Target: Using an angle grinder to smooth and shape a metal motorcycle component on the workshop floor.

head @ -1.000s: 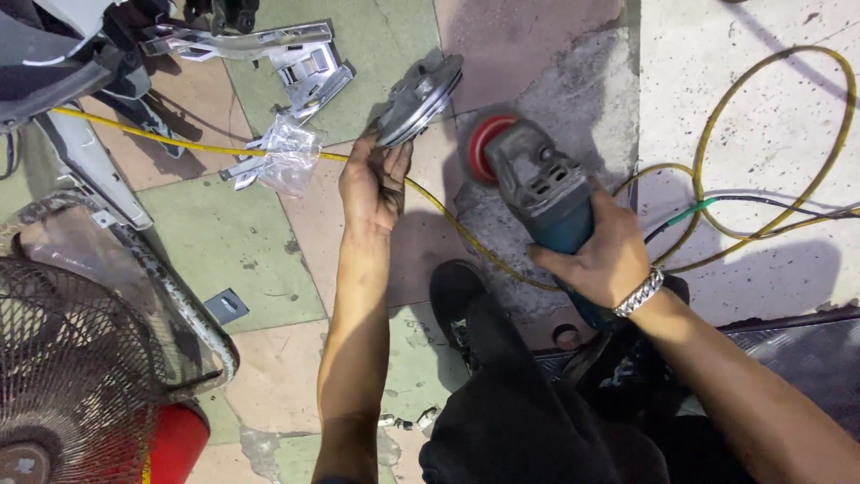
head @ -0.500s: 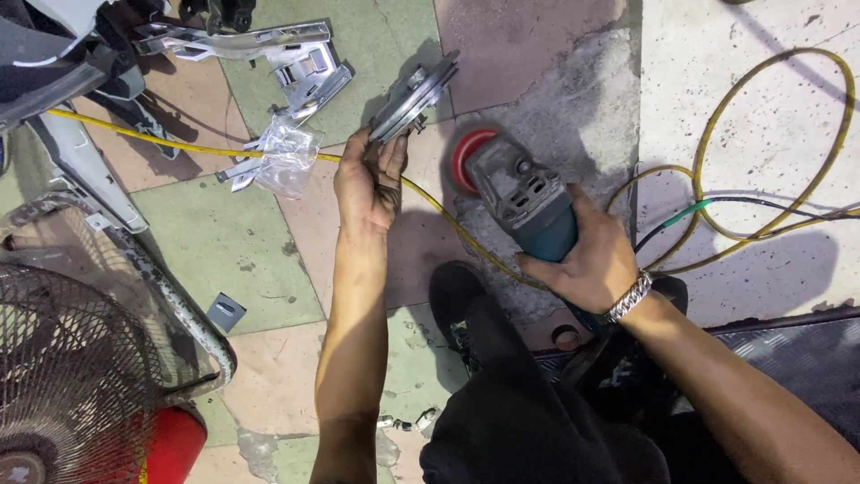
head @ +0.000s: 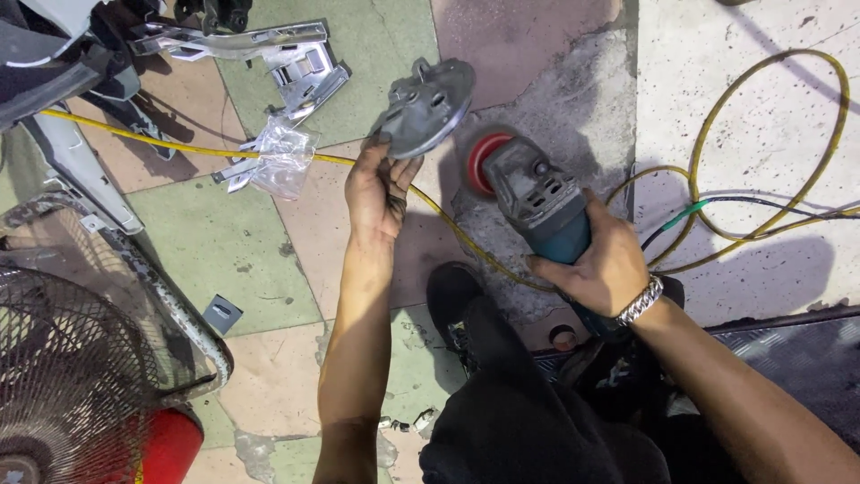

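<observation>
Grey metal disc (head: 425, 106) is pinched by its lower rim in the left hand (head: 376, 193), face tilted toward the red wheel just beside it; the angle grinder (head: 533, 202) is gripped tightly by the right hand (head: 602, 264), wheel near the disc's edge.
</observation>
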